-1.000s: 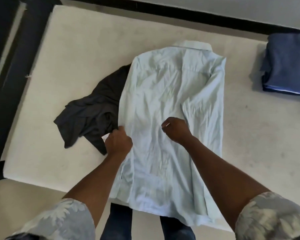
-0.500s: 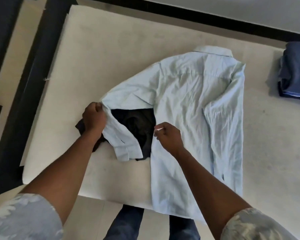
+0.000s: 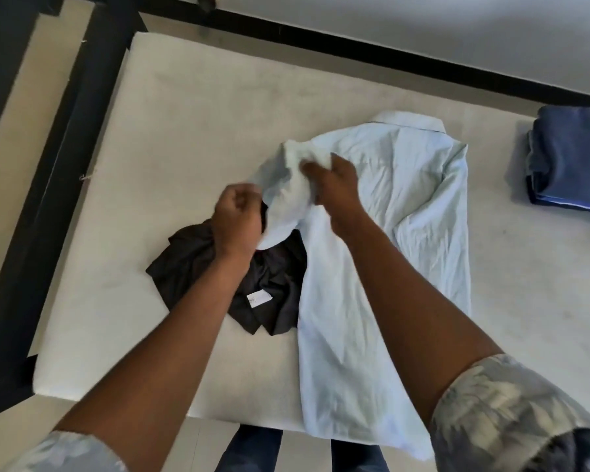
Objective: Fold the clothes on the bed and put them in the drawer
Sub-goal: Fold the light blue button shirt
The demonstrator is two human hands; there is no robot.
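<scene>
Pale blue shirt [image 3: 382, 267]: lies face down lengthwise on the bed [image 3: 191, 137], collar at the far end, hem hanging over the near edge; its right sleeve is folded down along the body, its left sleeve is lifted off the mattress.
Left sleeve [image 3: 286, 195]: bunched in the air between the two hands, a loose end hanging over the dark garment.
Left hand [image 3: 239, 223]: grip curled closed at the sleeve's lower end (motion blur hides how much cloth is inside, though it seems to pinch the edge).
Right hand [image 3: 334, 185]: grip closed around the upper part of the sleeve, near the shoulder seam, knuckles up.
Dark garment [image 3: 252, 277]: crumpled on the bed just left of the shirt, touching its edge, a white label showing.
Folded blue stack [image 3: 573, 161]: at the right side of the bed, well apart from the shirt.
Bed frame [image 3: 65, 137]: black, along the left and far sides of the mattress.
</scene>
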